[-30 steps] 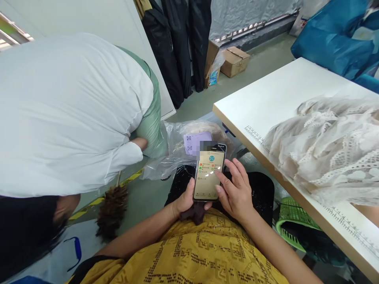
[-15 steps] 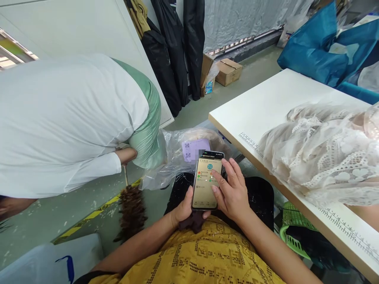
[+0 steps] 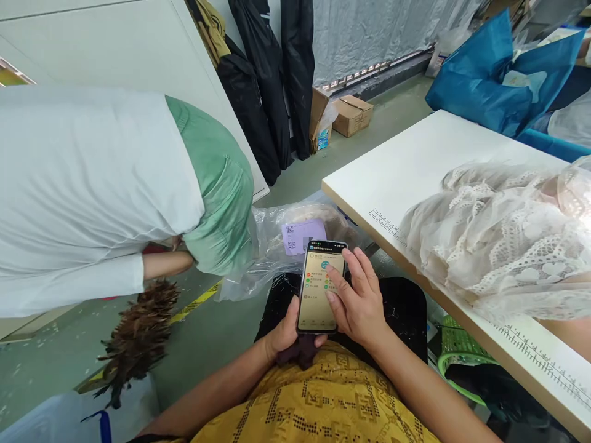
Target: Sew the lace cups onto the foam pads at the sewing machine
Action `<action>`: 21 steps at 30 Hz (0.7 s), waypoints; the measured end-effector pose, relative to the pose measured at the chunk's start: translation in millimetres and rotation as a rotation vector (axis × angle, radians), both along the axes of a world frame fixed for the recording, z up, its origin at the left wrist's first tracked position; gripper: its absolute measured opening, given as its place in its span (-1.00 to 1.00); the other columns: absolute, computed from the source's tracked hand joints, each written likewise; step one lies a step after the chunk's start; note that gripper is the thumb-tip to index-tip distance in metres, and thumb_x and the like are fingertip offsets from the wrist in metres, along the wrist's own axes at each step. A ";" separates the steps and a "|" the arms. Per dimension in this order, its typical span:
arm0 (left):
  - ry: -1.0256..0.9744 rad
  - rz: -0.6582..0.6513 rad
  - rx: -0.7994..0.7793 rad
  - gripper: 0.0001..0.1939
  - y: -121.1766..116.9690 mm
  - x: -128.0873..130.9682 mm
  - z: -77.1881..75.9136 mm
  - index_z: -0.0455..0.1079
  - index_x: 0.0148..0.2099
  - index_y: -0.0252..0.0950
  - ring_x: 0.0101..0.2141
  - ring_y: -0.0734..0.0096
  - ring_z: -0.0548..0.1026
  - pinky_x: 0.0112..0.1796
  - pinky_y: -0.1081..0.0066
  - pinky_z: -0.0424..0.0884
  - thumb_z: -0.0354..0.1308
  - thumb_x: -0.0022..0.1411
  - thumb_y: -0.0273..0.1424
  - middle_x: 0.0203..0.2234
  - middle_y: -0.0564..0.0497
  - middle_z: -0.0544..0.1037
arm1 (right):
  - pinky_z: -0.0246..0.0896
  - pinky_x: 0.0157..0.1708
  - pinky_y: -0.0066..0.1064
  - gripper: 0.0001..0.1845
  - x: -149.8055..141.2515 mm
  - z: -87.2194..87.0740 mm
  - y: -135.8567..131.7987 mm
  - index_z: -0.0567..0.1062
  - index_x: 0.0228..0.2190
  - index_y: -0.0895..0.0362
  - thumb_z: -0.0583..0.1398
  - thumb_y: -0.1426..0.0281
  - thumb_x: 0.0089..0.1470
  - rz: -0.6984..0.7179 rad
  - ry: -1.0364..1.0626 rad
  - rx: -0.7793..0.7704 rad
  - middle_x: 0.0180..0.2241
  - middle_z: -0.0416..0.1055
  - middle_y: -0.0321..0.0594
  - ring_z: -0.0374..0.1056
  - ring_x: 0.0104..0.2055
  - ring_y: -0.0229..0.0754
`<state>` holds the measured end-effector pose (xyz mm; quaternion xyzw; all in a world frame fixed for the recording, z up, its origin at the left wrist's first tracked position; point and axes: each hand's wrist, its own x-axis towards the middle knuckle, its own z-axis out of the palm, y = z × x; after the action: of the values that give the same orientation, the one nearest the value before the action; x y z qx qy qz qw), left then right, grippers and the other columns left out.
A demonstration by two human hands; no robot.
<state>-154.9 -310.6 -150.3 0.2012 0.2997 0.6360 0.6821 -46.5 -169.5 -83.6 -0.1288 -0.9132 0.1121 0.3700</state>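
A smartphone (image 3: pixel 315 315) with a lit, cream-coloured screen of small coloured icons is held upright above my lap. My left hand (image 3: pixel 287 326) grips it from the left and below, the thumb along its left edge. Over the screen's right side reaches my right hand (image 3: pixel 364 303), fingers spread, the index fingertip at or just above the round blue icon; whether it touches I cannot tell. Behind the phone lies a clear plastic bag (image 3: pixel 265 246) bearing a purple paper label (image 3: pixel 295 236) with printed codes.
On the right a white table (image 3: pixel 369 166) with ruler markings carries a heap of white lace fabric (image 3: pixel 489 240). At left another person bends over with a brown feather duster (image 3: pixel 143 329). A green basket (image 3: pixel 462 344) stands under the table; cardboard boxes (image 3: pixel 352 115) sit further back.
The other person has shifted to the left, and the duster has swung left and tilted. My hands stay on and over the phone; the view has moved slightly.
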 end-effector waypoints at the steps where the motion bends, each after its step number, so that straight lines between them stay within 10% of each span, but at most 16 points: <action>1: 0.001 0.001 0.000 -0.09 -0.1 -0.1 -0.5 0.26 0.20 -0.41 -0.57 0.48 0.35 -0.52 0.47 0.25 -0.36 0.23 0.23 -0.32 -0.20 0.52 | 0.12 0.18 0.10 -0.56 -0.7 -0.6 -0.2 0.40 0.04 0.19 0.18 0.41 0.10 0.003 -0.002 0.005 0.30 0.00 0.03 -0.07 0.33 0.20; 12: -0.021 -0.018 0.034 -0.10 2.4 -6.1 -4.1 0.27 0.20 -0.39 -0.54 0.47 0.34 -0.53 0.48 0.24 -0.35 0.23 0.24 -0.28 -0.23 0.53 | 0.13 0.15 0.15 -0.57 8.1 -9.4 8.0 0.38 0.05 0.13 0.12 0.45 0.12 0.054 0.050 -0.061 0.26 0.06 0.01 0.00 0.29 0.20; 21: 0.015 -0.023 0.025 -0.07 -2.7 -17.8 -1.4 0.33 0.11 -0.51 -0.57 0.52 0.28 -0.53 0.48 0.14 -0.36 0.24 0.23 -0.18 -0.40 0.52 | 0.20 0.07 0.12 -0.69 48.9 -57.2 26.9 0.45 -0.06 0.13 0.12 0.46 0.15 -0.085 -0.067 -0.127 0.11 0.26 0.00 0.13 0.21 0.12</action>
<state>-172.7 -313.3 -151.7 0.2178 0.2944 0.6301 0.6847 2.4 -142.6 -140.7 -0.1943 -0.9099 0.1495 0.3346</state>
